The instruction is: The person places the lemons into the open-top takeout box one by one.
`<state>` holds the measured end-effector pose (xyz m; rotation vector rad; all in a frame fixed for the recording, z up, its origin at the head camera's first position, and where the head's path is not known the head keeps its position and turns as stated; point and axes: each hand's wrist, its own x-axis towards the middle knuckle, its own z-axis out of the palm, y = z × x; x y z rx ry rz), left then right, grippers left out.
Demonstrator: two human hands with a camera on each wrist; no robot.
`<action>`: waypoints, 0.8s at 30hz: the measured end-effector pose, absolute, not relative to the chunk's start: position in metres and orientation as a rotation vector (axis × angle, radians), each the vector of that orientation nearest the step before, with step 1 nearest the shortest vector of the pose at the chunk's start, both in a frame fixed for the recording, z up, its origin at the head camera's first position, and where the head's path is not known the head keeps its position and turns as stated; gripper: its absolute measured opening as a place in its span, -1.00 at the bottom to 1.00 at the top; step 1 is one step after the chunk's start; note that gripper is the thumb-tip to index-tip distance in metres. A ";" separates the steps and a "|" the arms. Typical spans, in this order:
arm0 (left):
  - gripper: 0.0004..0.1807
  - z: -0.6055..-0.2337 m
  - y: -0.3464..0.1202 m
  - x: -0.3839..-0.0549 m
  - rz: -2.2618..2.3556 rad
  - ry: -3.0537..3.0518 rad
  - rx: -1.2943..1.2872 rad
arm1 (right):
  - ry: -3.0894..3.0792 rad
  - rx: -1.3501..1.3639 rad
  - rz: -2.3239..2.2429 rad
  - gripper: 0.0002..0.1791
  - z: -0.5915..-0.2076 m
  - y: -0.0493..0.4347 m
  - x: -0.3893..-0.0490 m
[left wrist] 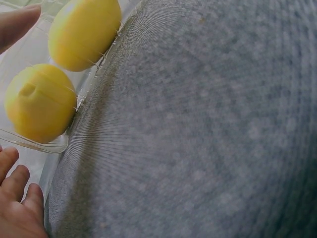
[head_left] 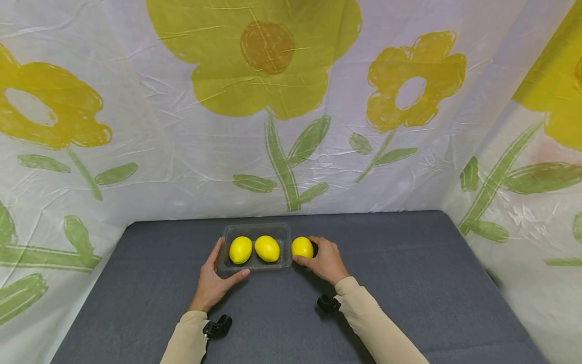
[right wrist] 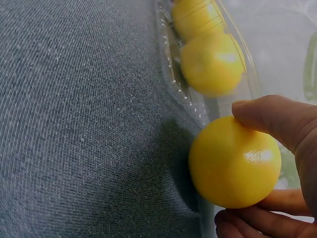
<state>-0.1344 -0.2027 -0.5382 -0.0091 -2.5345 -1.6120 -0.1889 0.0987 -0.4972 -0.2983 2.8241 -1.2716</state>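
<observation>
A clear plastic tray [head_left: 284, 246] sits on the table with two yellow lemons inside, a left one [head_left: 240, 250] and a right one [head_left: 267, 248]. My left hand [head_left: 212, 283] is at the tray's left end, fingers extended along that side and the thumb reaching to the front edge. In the left wrist view, the spread fingers [left wrist: 17, 186] show close to the tray's corner. With thumb and fingers, my right hand [head_left: 328, 260] holds a third lemon [right wrist: 235, 162] just outside the tray's right end. Part of that lemon is hidden by the hand.
Dark grey cloth covers the table [head_left: 400, 283]. Behind it and at both sides hangs a white curtain [head_left: 191, 167] printed with yellow flowers and green leaves. Black wrist devices show at the left sleeve [head_left: 186, 336] and the right sleeve [head_left: 375, 323].
</observation>
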 end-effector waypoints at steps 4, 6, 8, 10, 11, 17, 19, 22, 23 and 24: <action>0.23 -0.538 -0.203 -0.134 -1.613 -2.534 -0.013 | 2.803 -0.292 -1.344 -0.26 -0.500 0.101 -0.190; 0.23 -0.539 -0.203 -0.135 -1.615 -2.534 -0.017 | 2.809 -0.278 -1.369 -0.26 -0.501 0.102 -0.190; 0.23 -0.539 -0.203 -0.135 -1.618 -2.533 -0.019 | 2.826 -0.254 -1.392 -0.26 -0.498 0.103 -0.191; 0.23 -0.539 -0.203 -0.135 -1.621 -2.532 -0.022 | 2.843 -0.237 -1.416 -0.24 -0.495 0.104 -0.192; 0.23 -0.539 -0.203 -0.135 -1.621 -2.531 -0.024 | 2.846 -0.230 -1.433 -0.24 -0.492 0.104 -0.193; 0.22 -0.538 -0.204 -0.135 -1.614 -2.534 -0.025 | 2.833 -0.230 -1.522 -0.22 -0.469 0.100 -0.198; 0.22 -0.538 -0.204 -0.134 -1.616 -2.533 -0.023 | 2.825 -0.261 -1.531 -0.23 -0.462 0.097 -0.199; 0.22 -0.539 -0.204 -0.135 -1.617 -2.534 -0.021 | 2.796 -0.327 -1.546 -0.23 -0.454 0.090 -0.201; 0.22 -0.539 -0.204 -0.135 -1.617 -2.535 -0.019 | 2.785 -0.346 -1.547 -0.23 -0.452 0.087 -0.201; 0.22 -0.539 -0.204 -0.135 -1.618 -2.536 -0.017 | 2.773 -0.366 -1.547 -0.23 -0.451 0.084 -0.201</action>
